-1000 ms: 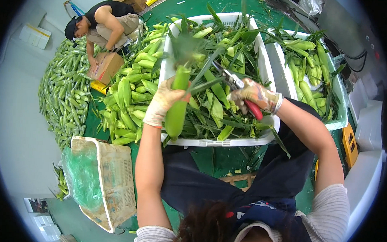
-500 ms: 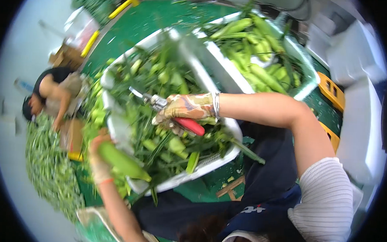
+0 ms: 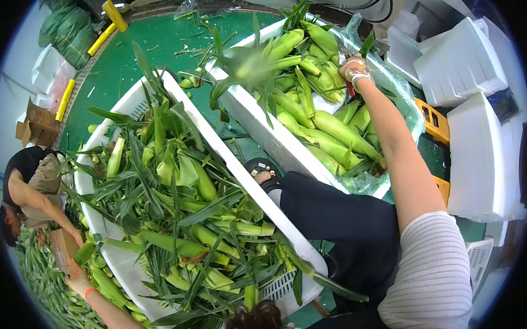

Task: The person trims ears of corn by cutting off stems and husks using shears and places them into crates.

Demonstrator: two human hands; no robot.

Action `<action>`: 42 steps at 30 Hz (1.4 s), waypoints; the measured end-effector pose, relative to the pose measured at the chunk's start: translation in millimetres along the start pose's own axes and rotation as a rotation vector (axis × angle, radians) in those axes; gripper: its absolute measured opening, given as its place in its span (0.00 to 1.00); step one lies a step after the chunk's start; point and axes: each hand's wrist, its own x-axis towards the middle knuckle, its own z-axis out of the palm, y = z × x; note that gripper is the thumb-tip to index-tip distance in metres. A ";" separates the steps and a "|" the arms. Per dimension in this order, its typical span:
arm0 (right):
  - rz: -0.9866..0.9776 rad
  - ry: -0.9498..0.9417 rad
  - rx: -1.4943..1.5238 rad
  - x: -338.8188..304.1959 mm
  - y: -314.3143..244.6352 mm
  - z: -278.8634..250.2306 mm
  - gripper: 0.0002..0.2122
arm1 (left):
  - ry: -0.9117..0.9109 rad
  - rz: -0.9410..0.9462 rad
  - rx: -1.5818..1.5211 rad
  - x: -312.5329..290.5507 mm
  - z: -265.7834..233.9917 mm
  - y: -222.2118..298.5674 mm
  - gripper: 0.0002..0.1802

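My right hand [image 3: 355,69], in a patterned glove, reaches over the far side of the right-hand bin [image 3: 264,144]. It is closed around pruning shears [image 3: 351,89] with red handles, just above the ears of corn [image 3: 340,129] in their green husks. At the lower left my left hand [image 3: 78,280] has its fingers stretched out. A green ear of corn [image 3: 85,253] is just beyond its fingertips; whether they touch is unclear. The left-hand white crate [image 3: 234,163] is heaped with cut husk leaves, stalk pieces and some ears [image 3: 202,182].
Another person [image 3: 33,185] bends at the far left beside a cardboard box [image 3: 63,247], near a large heap of corn [image 3: 44,284]. White foam boxes [image 3: 461,61] stand on the right by a yellow plastic piece [image 3: 433,127]. Green sacks [image 3: 68,33] lie at the back left.
My right hand has gone from above the left-hand crate to the right-hand bin with the shears. My left hand has moved down and left, its fingers now straightened from around the ear. The view has shifted.
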 end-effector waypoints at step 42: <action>-0.298 -1.739 1.401 -540.0 -170.6 -128.5 0.10 | 0.358 0.215 0.513 -333.9 67.1 -9.3 0.23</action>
